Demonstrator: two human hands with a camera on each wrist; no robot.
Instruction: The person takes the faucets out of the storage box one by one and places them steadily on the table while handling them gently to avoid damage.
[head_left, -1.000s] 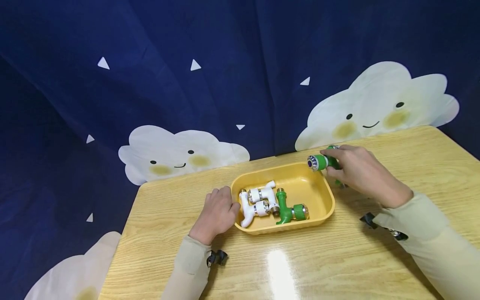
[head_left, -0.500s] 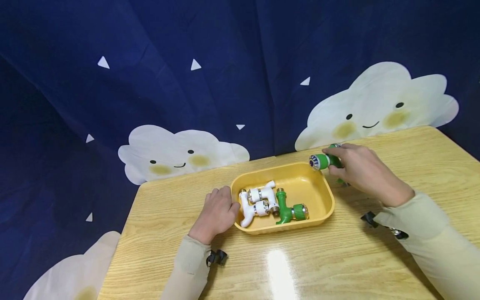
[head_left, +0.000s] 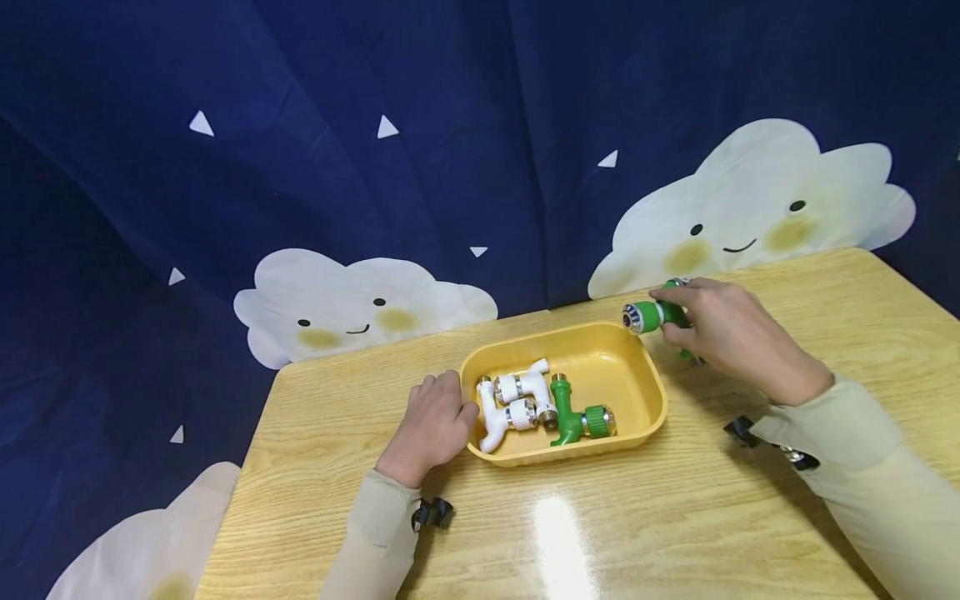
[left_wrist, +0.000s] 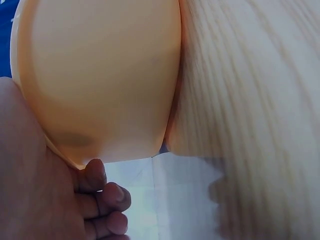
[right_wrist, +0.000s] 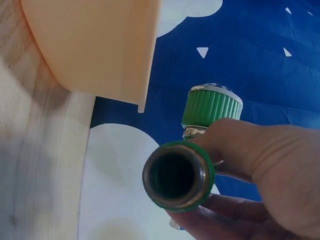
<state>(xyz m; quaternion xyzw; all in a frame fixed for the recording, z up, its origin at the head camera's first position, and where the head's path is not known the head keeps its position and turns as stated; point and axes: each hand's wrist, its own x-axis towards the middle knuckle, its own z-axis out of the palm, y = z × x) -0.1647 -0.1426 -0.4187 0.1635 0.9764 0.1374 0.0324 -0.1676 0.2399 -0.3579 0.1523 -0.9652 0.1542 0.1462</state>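
A yellow plastic basin [head_left: 648, 417] stands on the table, and my left hand [head_left: 432, 425] grips its left rim. In the left wrist view the fingers [left_wrist: 116, 196] curl beside the basin's wall. My right hand [head_left: 738, 337] pinches a green tap [head_left: 647, 317] above the basin's far right corner. The right wrist view shows that tap's ribbed green knob [right_wrist: 212, 107] and its open round pipe end, partly covered by my fingers. Two white taps, one at the left wall [head_left: 491, 417] and one beside it [head_left: 536, 387], lie in the basin with another green tap [head_left: 572, 421].
The wooden table [head_left: 645, 525] extends on all sides of the basin. Behind its far edge hangs a dark blue curtain [head_left: 450, 183] printed with clouds and triangles.
My right hand has shifted slightly right and up with the green tap, a little farther from the basin. The left hand and the taps inside the basin stay as they were.
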